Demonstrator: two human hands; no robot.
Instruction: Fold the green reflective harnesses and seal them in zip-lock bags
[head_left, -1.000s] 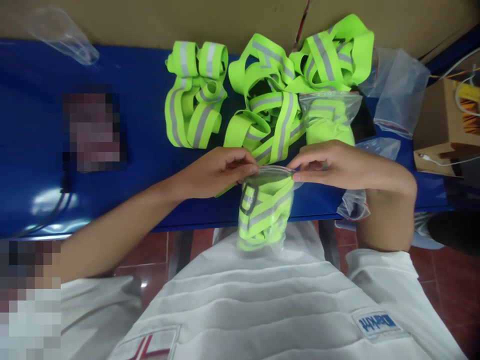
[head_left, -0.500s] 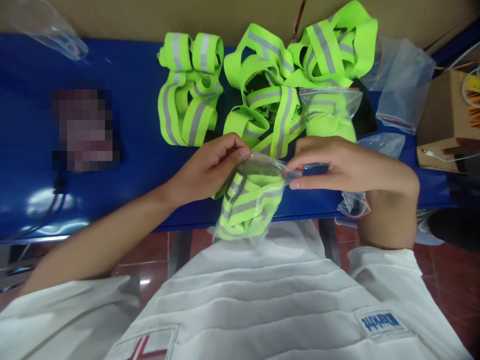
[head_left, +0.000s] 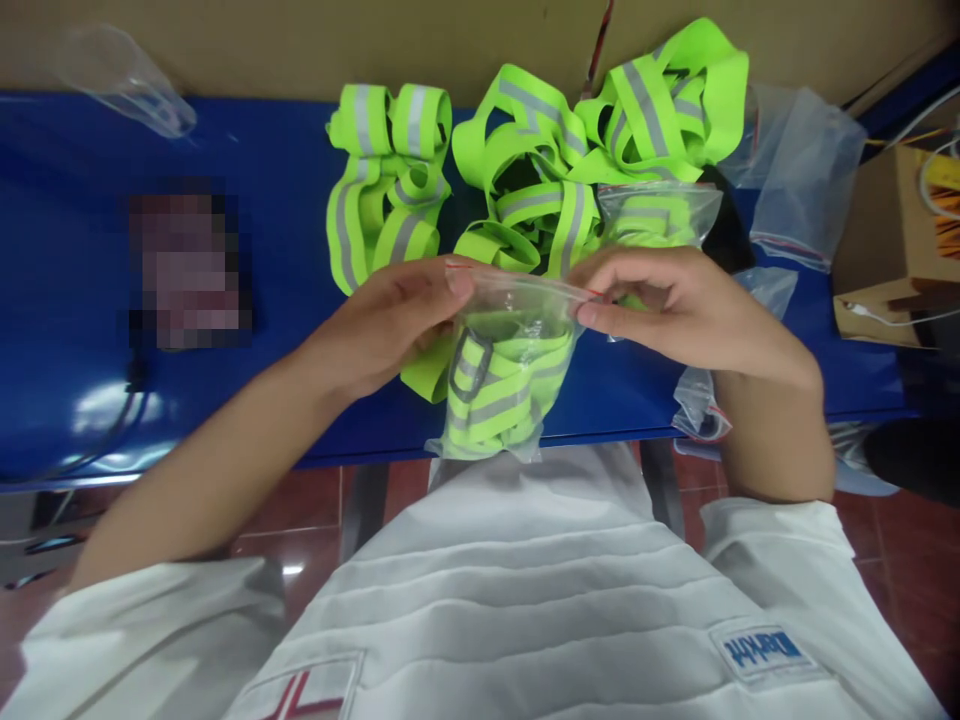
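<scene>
A clear zip-lock bag [head_left: 525, 292] hangs between my hands at the table's front edge. Inside it lies a folded neon-yellow reflective strap [head_left: 517, 385] with grey stripes and a dark buckle [head_left: 471, 365]. My left hand [head_left: 409, 320] pinches the bag's top left corner between thumb and fingers. At the other top corner, my right hand [head_left: 649, 300] grips the bag's edge the same way. The bag's mouth is stretched nearly straight between them, with a red line along it. Whether the seal is closed I cannot tell.
Several loose reflective straps [head_left: 397, 190] are heaped along the back of the blue table [head_left: 285, 250]. Another bagged strap [head_left: 652, 210] lies behind my right hand. Clear bags [head_left: 806, 180] and a cardboard box [head_left: 877, 240] are at right. A blurred-out object [head_left: 187, 270] sits at left.
The bag has been raised slightly and its top edge pulled straighter and more level. My hands moved a little upward, the left one also leftward, both still holding the bag.
</scene>
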